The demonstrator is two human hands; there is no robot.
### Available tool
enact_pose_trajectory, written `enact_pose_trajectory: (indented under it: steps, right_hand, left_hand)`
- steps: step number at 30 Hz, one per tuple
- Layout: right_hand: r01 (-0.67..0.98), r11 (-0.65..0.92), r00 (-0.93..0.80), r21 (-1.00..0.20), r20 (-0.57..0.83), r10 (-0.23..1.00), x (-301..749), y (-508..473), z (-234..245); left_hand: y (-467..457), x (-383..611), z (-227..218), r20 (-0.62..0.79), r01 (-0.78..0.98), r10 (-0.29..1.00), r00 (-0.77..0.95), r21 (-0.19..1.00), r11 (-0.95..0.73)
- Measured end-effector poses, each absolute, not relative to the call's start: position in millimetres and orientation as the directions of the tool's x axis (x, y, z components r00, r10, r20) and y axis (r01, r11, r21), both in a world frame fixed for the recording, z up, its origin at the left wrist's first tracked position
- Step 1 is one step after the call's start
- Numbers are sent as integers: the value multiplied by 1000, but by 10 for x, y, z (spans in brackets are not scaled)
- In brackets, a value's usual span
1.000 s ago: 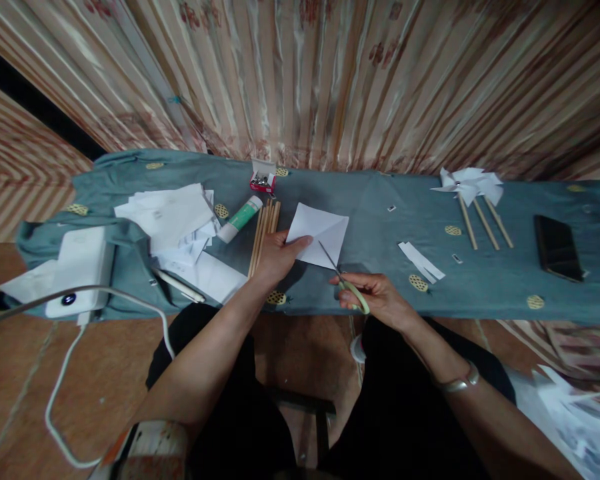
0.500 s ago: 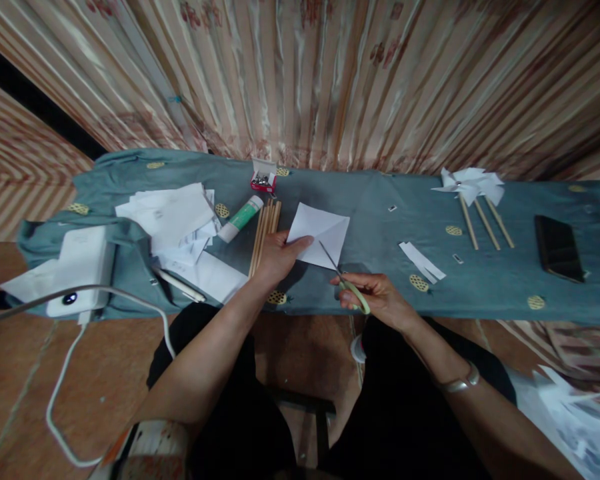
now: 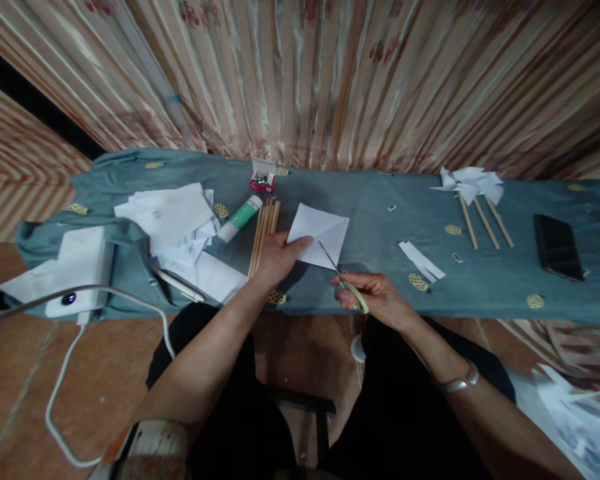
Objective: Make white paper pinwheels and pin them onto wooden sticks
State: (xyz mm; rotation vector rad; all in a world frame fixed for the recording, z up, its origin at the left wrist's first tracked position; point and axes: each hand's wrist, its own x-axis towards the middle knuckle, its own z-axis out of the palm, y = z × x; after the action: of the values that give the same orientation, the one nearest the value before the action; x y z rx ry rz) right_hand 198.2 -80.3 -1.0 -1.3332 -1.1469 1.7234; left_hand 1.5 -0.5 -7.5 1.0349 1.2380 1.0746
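Observation:
A square of white paper (image 3: 325, 230) with diagonal creases is pinched at its left corner by my left hand (image 3: 279, 257), thumb on top. My right hand (image 3: 373, 297) grips scissors (image 3: 353, 293) with light green handles. Their blades lie over the paper's lower right part, pointing toward its centre. Just left of the paper is a bundle of wooden sticks (image 3: 265, 230), partly hidden by my left hand. To the right, narrow white paper strips (image 3: 421, 260) lie on the cloth.
Paper pinwheels on sticks (image 3: 473, 187) and a dark phone (image 3: 559, 247) lie at the right. Left are a glue stick (image 3: 240, 219), a red box of metal pins (image 3: 263, 180), stacked papers (image 3: 170, 213), a pen (image 3: 179, 285) and a white power bank (image 3: 80, 267) with a cable.
Almost nothing differs. My right hand and the scissors' handles have shifted very slightly, while the paper and my left hand stay in place.

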Motion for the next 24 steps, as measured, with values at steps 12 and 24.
enact_pose_trajectory:
  steps: [12, 24]
  right_hand:
    - [173, -415, -369, -893, -449, 814, 2378, -756, 216]
    - [489, 73, 88, -869, 133, 987, 2360, -617, 171]
  left_hand:
    - [111, -80, -80, -158, -272, 987, -6, 951, 150]
    - [-62, 25, -47, -193, 348, 916, 351, 935, 64]
